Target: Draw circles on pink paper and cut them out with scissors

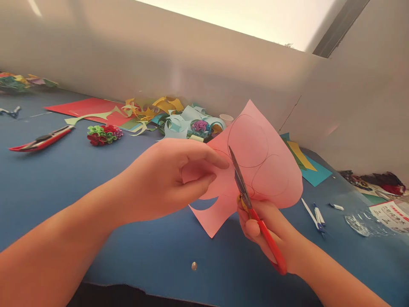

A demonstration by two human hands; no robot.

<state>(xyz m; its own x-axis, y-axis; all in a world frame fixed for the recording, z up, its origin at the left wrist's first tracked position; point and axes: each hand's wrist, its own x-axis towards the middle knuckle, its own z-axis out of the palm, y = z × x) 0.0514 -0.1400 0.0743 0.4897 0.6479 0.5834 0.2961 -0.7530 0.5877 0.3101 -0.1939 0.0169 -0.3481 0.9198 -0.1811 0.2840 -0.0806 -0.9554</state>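
Note:
A sheet of pink paper [275, 170] with several pencilled circles is held up above the blue table. My left hand [179, 175] pinches the sheet's left part between thumb and fingers. In my right hand [262, 226] is a pair of scissors [244, 192] with red handles, its blades pointing up and left across the paper near the circle lines. A curved notch shows at the lower left of the sheet, above a pointed corner. Whether the blades are parted is hard to see.
Paper scraps [182, 119] and small curled-paper flowers [104, 134] lie toward the wall. A red utility knife [43, 140] is at left. To the right are a compass [315, 217], coloured sheets [315, 168] and a clear plastic bottle [364, 224]. A small bead [194, 266] sits near the front edge.

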